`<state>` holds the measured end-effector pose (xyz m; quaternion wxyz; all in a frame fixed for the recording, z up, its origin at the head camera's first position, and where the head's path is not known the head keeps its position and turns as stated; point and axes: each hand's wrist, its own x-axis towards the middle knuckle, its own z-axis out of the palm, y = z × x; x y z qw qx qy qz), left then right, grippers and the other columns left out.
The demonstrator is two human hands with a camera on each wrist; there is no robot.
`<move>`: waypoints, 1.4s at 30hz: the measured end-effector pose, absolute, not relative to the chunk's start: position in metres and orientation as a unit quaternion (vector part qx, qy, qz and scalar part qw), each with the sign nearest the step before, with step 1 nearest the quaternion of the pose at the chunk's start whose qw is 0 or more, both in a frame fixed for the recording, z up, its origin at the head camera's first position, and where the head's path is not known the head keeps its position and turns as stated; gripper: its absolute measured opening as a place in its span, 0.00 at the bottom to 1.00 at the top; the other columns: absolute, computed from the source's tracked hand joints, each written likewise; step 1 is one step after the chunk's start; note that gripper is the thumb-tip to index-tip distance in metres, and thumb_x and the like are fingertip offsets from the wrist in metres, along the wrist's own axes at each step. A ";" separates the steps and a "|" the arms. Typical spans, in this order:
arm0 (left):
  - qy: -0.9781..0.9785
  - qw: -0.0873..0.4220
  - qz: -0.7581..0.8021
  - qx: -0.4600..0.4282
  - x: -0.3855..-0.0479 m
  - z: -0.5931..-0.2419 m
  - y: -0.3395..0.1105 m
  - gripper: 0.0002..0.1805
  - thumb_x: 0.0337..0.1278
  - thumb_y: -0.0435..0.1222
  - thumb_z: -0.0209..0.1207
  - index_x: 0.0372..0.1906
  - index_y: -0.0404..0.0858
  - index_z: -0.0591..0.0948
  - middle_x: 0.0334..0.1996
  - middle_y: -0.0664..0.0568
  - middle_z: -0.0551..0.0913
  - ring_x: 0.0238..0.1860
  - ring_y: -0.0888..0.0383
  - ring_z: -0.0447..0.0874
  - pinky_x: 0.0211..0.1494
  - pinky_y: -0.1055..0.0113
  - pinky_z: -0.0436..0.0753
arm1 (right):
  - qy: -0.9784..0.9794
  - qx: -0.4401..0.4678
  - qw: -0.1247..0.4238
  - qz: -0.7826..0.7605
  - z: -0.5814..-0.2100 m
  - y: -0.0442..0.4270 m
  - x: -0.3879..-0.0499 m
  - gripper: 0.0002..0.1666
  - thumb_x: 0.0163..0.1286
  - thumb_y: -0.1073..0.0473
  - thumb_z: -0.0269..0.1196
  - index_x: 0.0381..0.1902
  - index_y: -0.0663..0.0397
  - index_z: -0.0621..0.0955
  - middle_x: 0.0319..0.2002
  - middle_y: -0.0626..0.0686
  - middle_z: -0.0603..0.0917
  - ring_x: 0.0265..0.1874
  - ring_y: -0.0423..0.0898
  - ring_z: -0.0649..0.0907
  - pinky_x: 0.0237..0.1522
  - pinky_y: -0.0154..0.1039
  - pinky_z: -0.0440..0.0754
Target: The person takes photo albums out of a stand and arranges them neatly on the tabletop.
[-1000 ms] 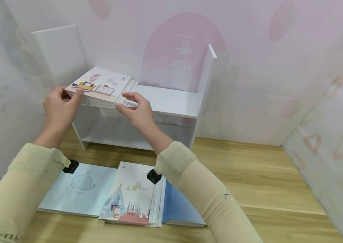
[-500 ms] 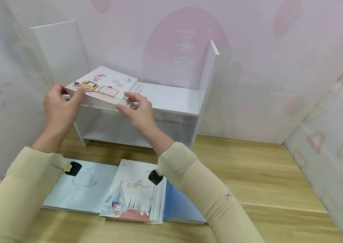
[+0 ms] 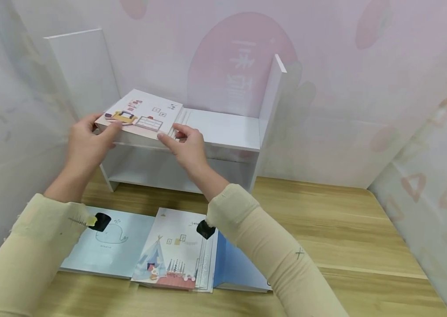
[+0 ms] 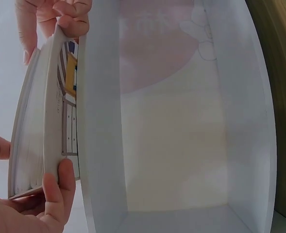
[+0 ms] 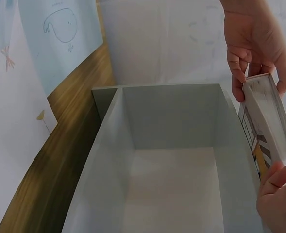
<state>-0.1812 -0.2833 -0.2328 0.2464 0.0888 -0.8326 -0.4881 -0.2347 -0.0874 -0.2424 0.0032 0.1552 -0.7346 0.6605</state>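
Note:
A thick white book (image 3: 140, 112) with a printed room scene is held level, or nearly so, at the upper shelf of the white shelf unit (image 3: 223, 130). My left hand (image 3: 90, 143) grips its left end, thumb on top and fingers underneath. At the right end, my right hand (image 3: 187, 147) pinches the edge between thumb and fingers. Both wrist views show the book from its side, page edges (image 4: 31, 131) facing out and part of a yellow and drawer picture (image 5: 259, 155) on the face below. Whether it touches the shelf cannot be told.
On the wooden table (image 3: 346, 229) in front of the unit lie a pale blue book with a whale drawing (image 3: 116, 240), a white book with a tent picture (image 3: 171, 255) and a blue book (image 3: 235, 264). The unit's side panels (image 3: 272, 97) rise at both ends.
Both hands and the book have moved a little to the right, and the book sits flatter. My right thumb is further onto its top face. The books on the table stay put.

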 end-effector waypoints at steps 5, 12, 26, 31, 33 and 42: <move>-0.839 0.213 -0.495 0.079 -0.181 -0.234 -0.283 0.37 0.68 0.52 0.54 0.75 0.40 0.64 0.51 0.58 0.74 0.39 0.71 0.73 0.34 0.84 0.78 | -0.735 0.162 -0.009 0.658 -0.242 -0.085 -0.234 0.35 0.64 0.61 0.70 0.67 0.63 0.73 0.58 0.57 0.76 0.34 0.37 0.73 0.29 0.26 0.73; -0.841 0.200 -0.498 0.069 -0.179 -0.237 -0.281 0.38 0.68 0.53 0.54 0.77 0.44 0.60 0.57 0.52 0.73 0.40 0.71 0.73 0.36 0.85 0.78 | -0.737 0.154 -0.028 0.658 -0.244 -0.081 -0.235 0.36 0.66 0.59 0.69 0.70 0.59 0.71 0.77 0.56 0.59 0.46 0.39 0.76 0.43 0.30 0.82; -0.828 0.227 -0.511 0.047 -0.168 -0.246 -0.268 0.37 0.69 0.48 0.56 0.76 0.38 0.62 0.63 0.41 0.72 0.42 0.73 0.75 0.38 0.86 0.79 | -0.720 0.122 -0.064 0.680 -0.244 -0.070 -0.224 0.37 0.66 0.61 0.69 0.71 0.57 0.70 0.79 0.48 0.58 0.50 0.40 0.76 0.50 0.38 0.83; -0.816 0.263 -0.514 0.040 -0.159 -0.247 -0.257 0.35 0.68 0.45 0.57 0.75 0.38 0.63 0.62 0.44 0.72 0.44 0.68 0.73 0.40 0.88 0.77 | -0.708 0.128 -0.055 0.692 -0.246 -0.067 -0.218 0.40 0.66 0.63 0.68 0.73 0.58 0.67 0.77 0.51 0.62 0.51 0.39 0.76 0.42 0.32 0.81; -0.810 0.281 -0.514 0.032 -0.157 -0.247 -0.253 0.35 0.68 0.43 0.58 0.75 0.39 0.63 0.62 0.45 0.73 0.44 0.68 0.73 0.39 0.88 0.76 | -0.699 0.135 -0.051 0.701 -0.247 -0.065 -0.217 0.41 0.66 0.64 0.68 0.74 0.59 0.65 0.72 0.54 0.69 0.43 0.37 0.77 0.34 0.28 0.77; -0.803 0.328 -0.498 0.008 -0.158 -0.250 -0.246 0.34 0.66 0.37 0.60 0.75 0.39 0.64 0.63 0.40 0.73 0.39 0.67 0.70 0.34 0.86 0.71 | -0.680 0.150 -0.050 0.716 -0.248 -0.056 -0.218 0.39 0.64 0.65 0.69 0.72 0.56 0.68 0.54 0.55 0.80 0.25 0.38 0.72 0.26 0.27 0.71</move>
